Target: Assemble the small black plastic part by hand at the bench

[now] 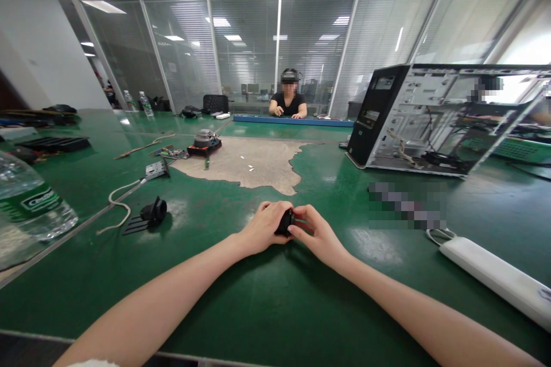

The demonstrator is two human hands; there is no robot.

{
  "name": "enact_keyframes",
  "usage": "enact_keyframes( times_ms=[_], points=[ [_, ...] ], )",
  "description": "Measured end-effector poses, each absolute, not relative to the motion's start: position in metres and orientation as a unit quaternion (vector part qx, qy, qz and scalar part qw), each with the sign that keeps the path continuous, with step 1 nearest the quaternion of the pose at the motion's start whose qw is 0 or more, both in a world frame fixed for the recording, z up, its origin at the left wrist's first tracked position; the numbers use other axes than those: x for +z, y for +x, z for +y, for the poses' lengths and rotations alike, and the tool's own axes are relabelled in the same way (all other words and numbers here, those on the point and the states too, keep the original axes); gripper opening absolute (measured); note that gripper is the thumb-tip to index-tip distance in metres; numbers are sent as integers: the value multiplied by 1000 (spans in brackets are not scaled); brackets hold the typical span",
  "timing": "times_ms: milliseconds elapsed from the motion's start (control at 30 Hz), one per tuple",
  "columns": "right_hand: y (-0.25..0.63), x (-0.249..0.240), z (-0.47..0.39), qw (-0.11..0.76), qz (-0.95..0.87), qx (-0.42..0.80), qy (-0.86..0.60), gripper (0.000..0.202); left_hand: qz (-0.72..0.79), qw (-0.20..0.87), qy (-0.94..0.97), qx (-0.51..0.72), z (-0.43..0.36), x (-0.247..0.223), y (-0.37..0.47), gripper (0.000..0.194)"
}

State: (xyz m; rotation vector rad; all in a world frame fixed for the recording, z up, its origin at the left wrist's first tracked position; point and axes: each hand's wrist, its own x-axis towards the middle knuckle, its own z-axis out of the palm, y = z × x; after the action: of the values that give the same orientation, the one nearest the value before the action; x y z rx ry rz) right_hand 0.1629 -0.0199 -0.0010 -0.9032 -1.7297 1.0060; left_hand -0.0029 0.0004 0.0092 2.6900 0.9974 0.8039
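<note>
Between my hands, near the middle of the green table (258, 304), is a small black part (284, 222). My left hand (263, 227) wraps over its left side and top, fingers closed round it. From the right, the thumb and fingertips of my right hand (313, 231) pinch the same part at its edge. Its exact shape is mostly hidden by the fingers. To the left on the table lies another black part (155, 212), with a round piece and flat prongs.
An open computer case (376, 117) stands at the right, above a white power strip (495, 275). A water bottle (37, 200) is at the left. Small electronic parts and a metal bracket (156, 169) lie further back. A person (289, 100) sits across the table.
</note>
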Motion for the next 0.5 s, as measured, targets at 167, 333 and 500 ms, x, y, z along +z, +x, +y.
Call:
enact_keyframes(
  times_ms=[167, 333, 500],
  points=[
    [163, -3, -21, 469, -704, 401, -353, 14, 335, 80, 899, 271, 1, 7, -1, 57],
    [162, -4, -16, 470, -682, 412, -380, 18, 340, 78, 896, 274, 3, 4, 0, 54],
    [163, 1, -20, 441, -686, 427, -391, 21, 338, 81, 897, 273, 4, 4, -1, 55]
  ],
)
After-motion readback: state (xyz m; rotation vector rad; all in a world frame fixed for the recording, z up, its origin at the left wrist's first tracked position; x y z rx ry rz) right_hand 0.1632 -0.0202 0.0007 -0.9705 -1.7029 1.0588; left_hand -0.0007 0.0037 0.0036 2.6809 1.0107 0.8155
